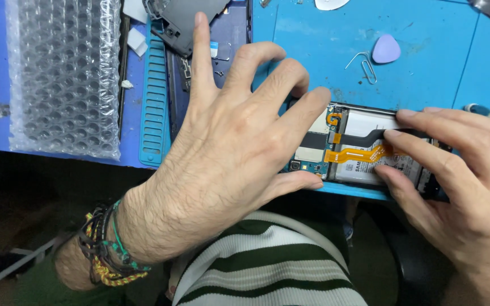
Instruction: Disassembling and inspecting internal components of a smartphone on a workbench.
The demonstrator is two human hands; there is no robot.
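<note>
Both hands on the opened phone [364, 148] — centre-right of frame, at the blue mat's [426, 62] near edge.

I see my left hand [222, 147] splayed, palm down, fingers arched, pinning its left end, nothing grasped; right hand [455, 170] flat-fingered, index tip pressing the orange flex cable [358, 154] — no clench.

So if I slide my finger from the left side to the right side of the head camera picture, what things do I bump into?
Bubble wrap → ribbed blue tray edge → left hand → opened phone with its orange ribbon cable → right hand.
</note>
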